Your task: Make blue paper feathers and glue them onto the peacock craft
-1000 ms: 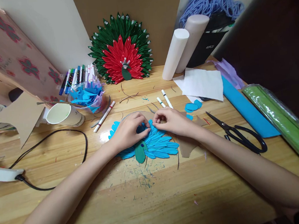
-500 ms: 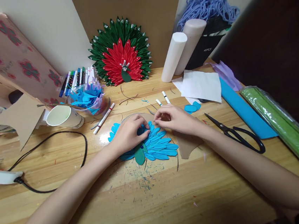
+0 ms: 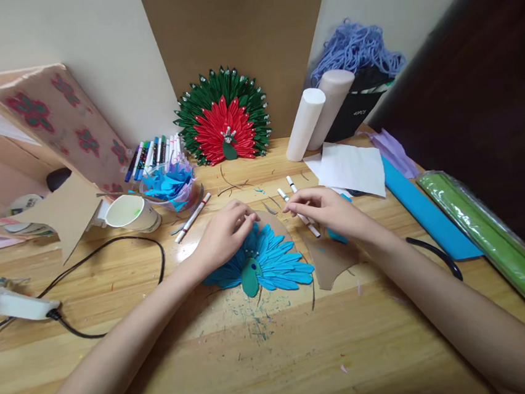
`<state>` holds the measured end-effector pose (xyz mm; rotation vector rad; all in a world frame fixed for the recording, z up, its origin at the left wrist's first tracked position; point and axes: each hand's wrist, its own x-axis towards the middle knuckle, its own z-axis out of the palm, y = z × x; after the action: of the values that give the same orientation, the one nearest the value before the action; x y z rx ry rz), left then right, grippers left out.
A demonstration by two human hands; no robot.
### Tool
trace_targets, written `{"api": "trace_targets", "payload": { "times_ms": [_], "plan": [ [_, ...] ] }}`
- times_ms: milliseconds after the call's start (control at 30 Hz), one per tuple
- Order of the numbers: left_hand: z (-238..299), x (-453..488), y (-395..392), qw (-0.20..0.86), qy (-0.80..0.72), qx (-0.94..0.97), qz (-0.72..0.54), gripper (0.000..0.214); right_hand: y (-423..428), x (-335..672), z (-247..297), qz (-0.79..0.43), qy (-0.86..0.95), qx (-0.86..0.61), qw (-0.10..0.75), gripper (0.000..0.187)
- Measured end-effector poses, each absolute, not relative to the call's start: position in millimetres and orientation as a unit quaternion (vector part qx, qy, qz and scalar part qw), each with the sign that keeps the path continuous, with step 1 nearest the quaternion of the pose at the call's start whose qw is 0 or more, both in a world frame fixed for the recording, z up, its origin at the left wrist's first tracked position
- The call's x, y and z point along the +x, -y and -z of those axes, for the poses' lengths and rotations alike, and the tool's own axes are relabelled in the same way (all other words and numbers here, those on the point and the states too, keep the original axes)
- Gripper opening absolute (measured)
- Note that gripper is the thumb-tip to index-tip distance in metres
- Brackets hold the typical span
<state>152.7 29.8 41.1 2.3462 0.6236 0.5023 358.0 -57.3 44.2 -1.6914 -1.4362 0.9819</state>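
Pressing hand: the left hand [image 3: 226,231] lies palm down on the upper left part of the blue paper peacock [image 3: 276,264], its bent fingertips on the petals near the top edge.
Left grip: loose and spread, closed around nothing; it only bears on the petals.
Right hand: the right hand [image 3: 331,212] hovers just beside the peacock's upper right, above two white markers [image 3: 290,186] that lie on the surface; one of them runs under the fingers.
Right grip: fingers curled, thumb close to the forefinger; I cannot tell whether anything is pinched there.
Peacock: flat on the wooden surface [image 3: 278,356], in the middle between both hands, blue petals fanned out, green body [image 3: 250,277] at the lower edge.
Backing: brown cardboard backing [image 3: 331,261] under the fan, sticking out to the right below the right wrist.
Back wall: red and green peacock [image 3: 225,123] leaning upright.
Left side: set of coloured markers [image 3: 151,155], bowl of blue petals [image 3: 168,184], paper cup [image 3: 131,212] on its side, red-and-white marker [image 3: 194,216], glue gun [image 3: 12,301] with black cable [image 3: 109,246].
Right side: two white rolls [image 3: 304,125], white sheets [image 3: 350,167], blue sheet [image 3: 424,215], green roll [image 3: 494,243], purple yarn [image 3: 355,49].
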Motion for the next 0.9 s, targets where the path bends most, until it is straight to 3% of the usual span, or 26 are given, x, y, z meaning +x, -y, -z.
{"api": "trace_targets", "payload": {
  "times_ms": [167, 333, 600, 900],
  "plan": [
    [-66.8, 144.4, -10.4, 0.334, -0.218, 0.878, -0.266, 0.017, 64.1, 330.8, -41.3, -0.574, 0.433, -0.551, 0.425, 0.028],
    [-69.6, 138.0, 11.4, 0.352, -0.224, 0.857, -0.303, 0.015, 71.7, 305.9, -44.8, -0.653, 0.344, -0.489, 0.465, 0.031],
    [-73.4, 126.5, 27.1, 0.358, -0.284, 0.817, -0.351, 0.015, 78.7, 280.5, -49.9, -0.619, 0.379, -0.482, 0.492, 0.035],
    [-87.1, 113.4, 24.4, 0.271, -0.294, 0.843, -0.359, 0.014, 74.7, 260.2, -66.0, -0.556, 0.445, -0.506, 0.487, 0.038]
  ]
}}
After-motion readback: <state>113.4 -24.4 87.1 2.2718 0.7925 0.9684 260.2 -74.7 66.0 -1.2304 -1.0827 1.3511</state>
